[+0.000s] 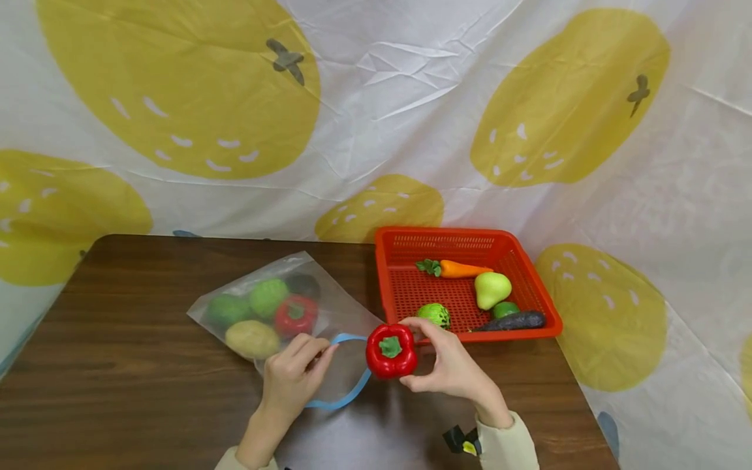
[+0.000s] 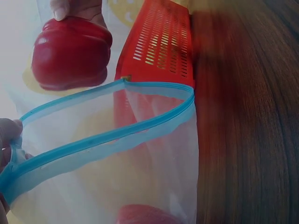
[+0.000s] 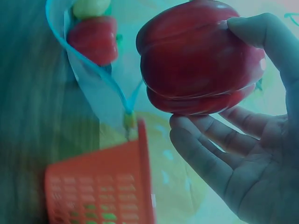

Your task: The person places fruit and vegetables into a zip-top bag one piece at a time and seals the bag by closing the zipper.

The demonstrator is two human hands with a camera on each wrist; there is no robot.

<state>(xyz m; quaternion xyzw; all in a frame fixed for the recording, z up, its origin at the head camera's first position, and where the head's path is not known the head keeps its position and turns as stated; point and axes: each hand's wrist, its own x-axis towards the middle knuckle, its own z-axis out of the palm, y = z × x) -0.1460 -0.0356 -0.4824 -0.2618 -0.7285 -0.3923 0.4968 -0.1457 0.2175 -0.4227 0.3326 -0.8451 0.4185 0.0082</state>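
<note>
My right hand [image 1: 449, 362] holds a red bell pepper [image 1: 391, 351] with a green stem between thumb and fingers, beside the mouth of a clear zip bag [image 1: 346, 313]. The bag's blue zip edge [image 2: 107, 133] stands apart in a loop in the left wrist view. My left hand [image 1: 294, 372] pinches that edge at its near left side. Inside the bag lie another red pepper [image 1: 296, 315], a yellowish potato-like piece [image 1: 252, 339] and several green pieces [image 1: 268, 298]. In the right wrist view the held pepper [image 3: 196, 58] is above the bag's opening.
A red plastic basket [image 1: 470, 236] stands at the back right. It contains a carrot [image 1: 464, 269], a green pear [image 1: 492, 290], a dark eggplant-like piece [image 1: 517, 320] and green round pieces [image 1: 435, 314]. A patterned cloth [image 1: 364, 130] hangs behind the brown table [image 1: 129, 339].
</note>
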